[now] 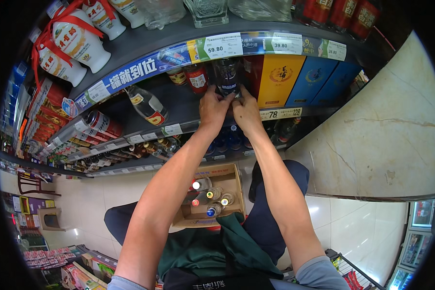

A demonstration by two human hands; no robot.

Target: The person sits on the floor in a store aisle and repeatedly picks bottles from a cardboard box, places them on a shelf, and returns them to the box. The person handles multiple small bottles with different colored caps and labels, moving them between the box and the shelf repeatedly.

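Both my hands are at the front of a store shelf, on the lower part of a dark-labelled bottle. My left hand touches its left side and my right hand its right side, fingers close together. Just left of it stands a bottle with a red label; to the right are a yellow box and blue boxes. A clear glass bottle stands farther left on the same shelf. On the floor between my legs, an open cardboard box holds several capped bottles.
Above runs a shelf edge with price tags, bearing white bottles with red ribbons. Cans and more bottles fill the left and lower shelves. A stone-patterned pillar rises at the right. Behind me is a wire rack.
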